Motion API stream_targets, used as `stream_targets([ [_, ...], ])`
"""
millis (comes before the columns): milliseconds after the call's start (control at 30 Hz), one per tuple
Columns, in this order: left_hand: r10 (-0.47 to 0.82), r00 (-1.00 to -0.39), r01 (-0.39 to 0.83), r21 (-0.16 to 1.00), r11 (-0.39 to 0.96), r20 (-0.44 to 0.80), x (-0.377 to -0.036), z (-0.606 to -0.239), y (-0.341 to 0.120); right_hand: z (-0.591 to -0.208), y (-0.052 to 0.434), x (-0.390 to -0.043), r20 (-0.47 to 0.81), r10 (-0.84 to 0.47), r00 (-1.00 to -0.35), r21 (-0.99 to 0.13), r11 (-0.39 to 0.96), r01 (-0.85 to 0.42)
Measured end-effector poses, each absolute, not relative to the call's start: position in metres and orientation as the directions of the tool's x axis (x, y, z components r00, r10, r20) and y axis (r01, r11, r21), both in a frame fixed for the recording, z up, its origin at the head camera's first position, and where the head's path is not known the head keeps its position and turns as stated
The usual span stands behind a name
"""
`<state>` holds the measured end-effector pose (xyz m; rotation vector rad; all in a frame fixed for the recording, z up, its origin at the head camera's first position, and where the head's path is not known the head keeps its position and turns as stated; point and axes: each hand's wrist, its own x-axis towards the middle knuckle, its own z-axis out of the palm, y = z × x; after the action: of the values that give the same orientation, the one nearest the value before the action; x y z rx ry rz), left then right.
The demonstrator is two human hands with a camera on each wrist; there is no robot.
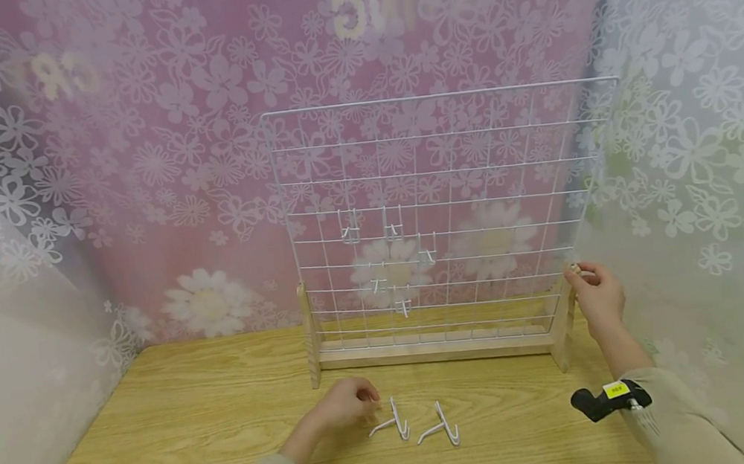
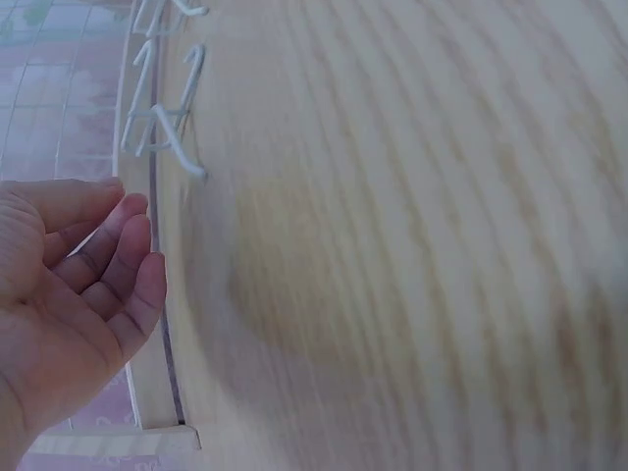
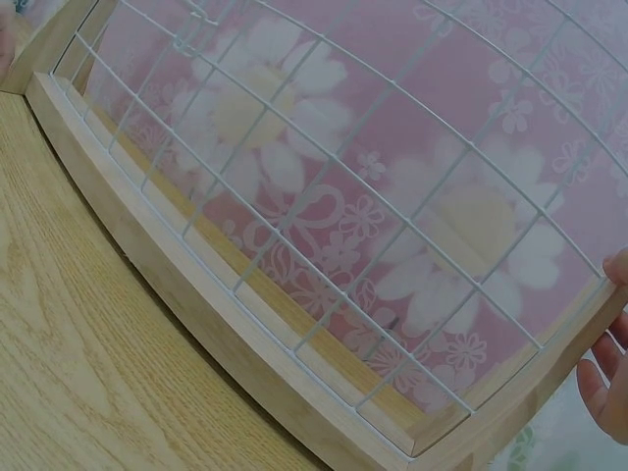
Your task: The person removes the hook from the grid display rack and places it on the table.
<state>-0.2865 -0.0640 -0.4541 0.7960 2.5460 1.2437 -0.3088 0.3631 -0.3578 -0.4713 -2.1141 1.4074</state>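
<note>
A white wire grid stands upright in a wooden stand, with several white wire hooks hanging on its left and middle part; one is a hook near the centre. My right hand grips the top of the stand's right post, also seen at the edge of the right wrist view. Low on the left, my left hand hovers close over the table, fingers loosely bent and holding nothing. Just right of its fingertips lies a loose hook, with a second hook beside it.
The wood-grain table carries the stand towards its back edge. Behind it hangs a pink flowered curtain, and pale flowered sheets close in the left and right sides.
</note>
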Motion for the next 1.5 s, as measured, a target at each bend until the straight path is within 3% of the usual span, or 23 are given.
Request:
stream_targets([
  [467, 0.506, -0.847, 0.439, 0.750, 0.495, 0.162, -0.304, -0.441, -0.071, -0.357, 0.364, -0.310, 0.245, 0.555, -0.795, -0.928, 0.371, -0.027],
  [533, 0.517, -0.831, 0.471, 0.755, 0.457, 0.206, -0.319, -0.456, -0.075, -0.356, 0.365, -0.310, 0.243, 0.553, -0.797, -0.928, 0.371, -0.026],
  [800, 0.456, -0.875, 0.385, 0.805, 0.451, 0.163, -0.308, -0.431, -0.077, -0.357, 0.364, -0.309, 0.258, 0.565, -0.784, -0.925, 0.378, -0.032],
  [1300, 0.406, -0.891, 0.381, 0.820, 0.427, 0.202, -0.311, -0.417, -0.079, -0.360, 0.364, -0.308, 0.257, 0.555, -0.791, -0.914, 0.405, -0.012],
  [1500, 0.409, -0.878, 0.405, 0.840, 0.360, 0.248, -0.309, -0.405, -0.081, -0.360, 0.364, -0.308, 0.258, 0.553, -0.792, -0.914, 0.405, -0.015],
])
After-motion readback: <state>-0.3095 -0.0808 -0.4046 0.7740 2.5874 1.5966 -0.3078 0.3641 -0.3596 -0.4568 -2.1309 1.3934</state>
